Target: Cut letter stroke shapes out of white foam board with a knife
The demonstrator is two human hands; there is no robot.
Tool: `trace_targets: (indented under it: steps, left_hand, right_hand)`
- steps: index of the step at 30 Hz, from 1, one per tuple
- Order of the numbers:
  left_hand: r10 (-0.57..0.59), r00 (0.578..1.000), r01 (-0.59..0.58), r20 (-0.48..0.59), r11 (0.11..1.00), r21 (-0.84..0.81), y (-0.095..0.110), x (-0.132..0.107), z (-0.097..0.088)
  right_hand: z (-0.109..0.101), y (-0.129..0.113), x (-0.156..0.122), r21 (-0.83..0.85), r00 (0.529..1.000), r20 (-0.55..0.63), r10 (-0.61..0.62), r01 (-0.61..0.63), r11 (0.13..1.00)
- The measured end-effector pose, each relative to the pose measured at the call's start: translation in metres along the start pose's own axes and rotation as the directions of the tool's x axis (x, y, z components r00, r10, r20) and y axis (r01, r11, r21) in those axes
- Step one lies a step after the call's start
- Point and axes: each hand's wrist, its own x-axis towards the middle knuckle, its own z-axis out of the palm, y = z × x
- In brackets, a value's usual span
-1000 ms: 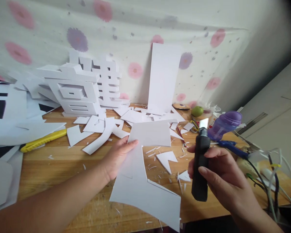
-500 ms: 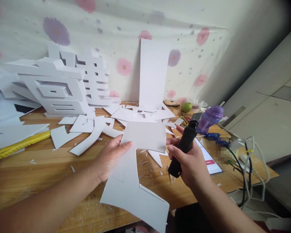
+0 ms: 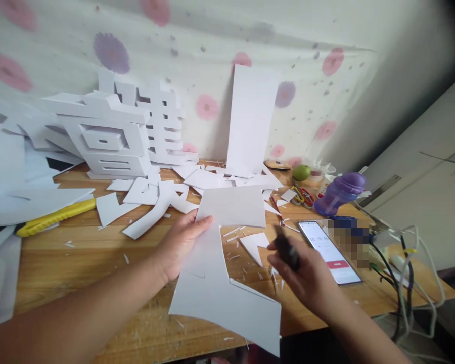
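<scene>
My left hand (image 3: 179, 246) grips the left edge of a cut white foam board piece (image 3: 227, 298), thumb on top. The board has a squarish upper end and a wider, angled lower part that reaches past the table's front edge. To its right, my right hand (image 3: 311, 277) is closed around a black-handled cutter (image 3: 288, 251), apart from the board; motion blurs the cutter and its blade is hard to make out. A small pointed white offcut (image 3: 255, 246) and thin slivers lie on the table between the hands.
White cut-out characters (image 3: 114, 136) stand at the back left, and a tall white panel (image 3: 252, 121) leans on the wall. A yellow cutter (image 3: 56, 217) lies left. Scissors (image 3: 303, 196), a purple bottle (image 3: 339, 194), a phone (image 3: 329, 253) and cables (image 3: 405, 273) are on the right.
My right hand has drawn the cutter away from the board, down and to the right, and turned it. My left hand keeps its hold. The view has shifted slightly left.
</scene>
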Motion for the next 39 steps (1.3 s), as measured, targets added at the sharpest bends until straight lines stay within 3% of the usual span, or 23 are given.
trace_targets:
  steps: [2,4,9,14,18,34,39]
  left_hand:
    - [-0.009,1.0,0.009,0.003,1.0,-0.028,-0.001,0.001,0.0]
    - [-0.016,1.0,0.016,0.008,0.998,-0.057,-0.002,0.002,0.0]
    - [-0.038,0.999,0.039,0.02,0.997,-0.071,-0.005,0.0,0.001]
    - [-0.064,0.998,0.065,0.024,0.996,-0.067,-0.005,-0.004,0.002]
    - [-0.082,0.995,0.087,0.061,0.991,-0.098,-0.005,-0.008,0.003]
    - [-0.1,0.978,0.132,0.184,0.977,-0.169,-0.007,-0.015,0.007]
    - [-0.106,0.967,0.148,0.23,0.973,-0.175,-0.006,-0.017,0.009]
  right_hand:
    - [0.004,-0.008,-0.001,-0.028,0.989,0.114,-0.098,0.102,0.994]
    - [0.009,-0.014,0.001,0.002,0.98,0.145,-0.137,0.139,0.99]
    - [0.027,-0.011,0.01,-0.101,0.998,0.008,-0.065,0.066,0.993]
    - [0.04,-0.007,0.013,-0.21,0.999,0.051,-0.001,0.011,0.978]
    - [0.044,-0.011,0.015,-0.246,1.0,0.004,0.017,-0.015,0.969]
    - [0.06,-0.012,0.013,-0.326,0.99,-0.1,-0.1,0.063,0.943]
    - [0.059,-0.016,0.014,-0.338,0.989,-0.08,-0.121,0.087,0.937]
